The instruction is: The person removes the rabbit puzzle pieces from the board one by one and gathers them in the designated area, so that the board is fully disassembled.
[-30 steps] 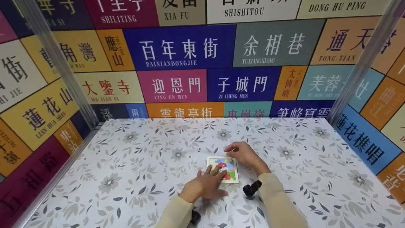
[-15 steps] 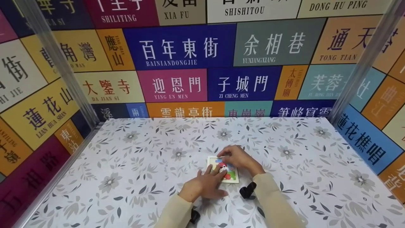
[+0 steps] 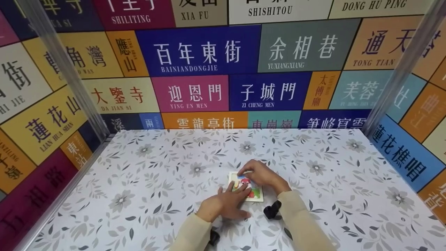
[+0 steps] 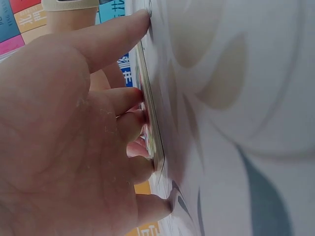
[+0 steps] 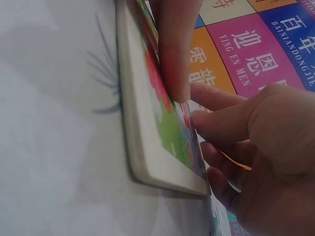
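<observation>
A small picture puzzle (image 3: 260, 199) with a pale frame lies flat on the patterned tabletop. Its colourful print shows red, green and blue. My left hand (image 3: 228, 205) rests over its lower left part, fingers spread and fingertips pressing down; in the left wrist view the fingertips meet the board's edge (image 4: 153, 113). Over the top right part my right hand (image 3: 263, 174) bends its fingers onto the picture. In the right wrist view, the right thumb and index finger come close together at the picture's surface, beside a left finger (image 5: 174, 54). I cannot tell whether they pinch a piece.
The white tablecloth (image 3: 156, 181) has grey leaves and flowers. Behind it stands a wall (image 3: 195, 52) of coloured panels with lettering. Clear upright posts (image 3: 400, 69) rise at the back corners. Black devices (image 3: 273, 210) sit at both wrists.
My right hand has moved down and left from above the board's top right corner onto the picture. The left hand and the board stay almost in place.
</observation>
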{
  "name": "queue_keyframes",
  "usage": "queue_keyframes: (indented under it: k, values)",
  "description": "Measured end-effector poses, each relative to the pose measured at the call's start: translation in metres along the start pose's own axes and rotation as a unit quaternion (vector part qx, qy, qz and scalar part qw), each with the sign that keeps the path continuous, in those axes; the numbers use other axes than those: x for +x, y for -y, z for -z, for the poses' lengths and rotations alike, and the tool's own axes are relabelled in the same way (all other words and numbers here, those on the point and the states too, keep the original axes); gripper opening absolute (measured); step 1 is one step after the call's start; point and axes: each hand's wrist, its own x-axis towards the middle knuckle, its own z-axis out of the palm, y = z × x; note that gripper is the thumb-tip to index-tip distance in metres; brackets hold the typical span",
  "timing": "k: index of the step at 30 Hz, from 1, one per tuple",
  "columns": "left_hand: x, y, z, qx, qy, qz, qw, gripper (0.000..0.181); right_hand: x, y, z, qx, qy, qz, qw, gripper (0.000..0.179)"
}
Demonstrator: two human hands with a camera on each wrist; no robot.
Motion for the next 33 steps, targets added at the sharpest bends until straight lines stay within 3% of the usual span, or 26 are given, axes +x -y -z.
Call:
queue_keyframes:
  k: [6, 12, 24, 33]
  values:
    - [-0.001, 0.000, -0.001, -0.001, -0.010, 0.000, 1.0000, 0.084, 0.001, 0.000, -0.001, -0.008, 0.006, 0.022, 0.9997, 0.032]
    - [-0.002, -0.005, 0.002, 0.004, -0.013, 0.008, 0.9999, 0.082, 0.000, 0.002, 0.001, 0.022, 0.017, 0.024, 0.9993, 0.037]
    - [0.005, -0.024, 0.005, 0.006, -0.019, 0.031, 0.9993, 0.084, 0.000, -0.004, 0.007, 0.059, 0.049, 0.006, 0.9970, 0.035]
    - [0.009, -0.023, 0.003, 0.022, -0.022, 0.022, 0.9993, 0.089, 0.002, -0.006, 0.009, 0.065, 0.056, -0.021, 0.9961, 0.034]
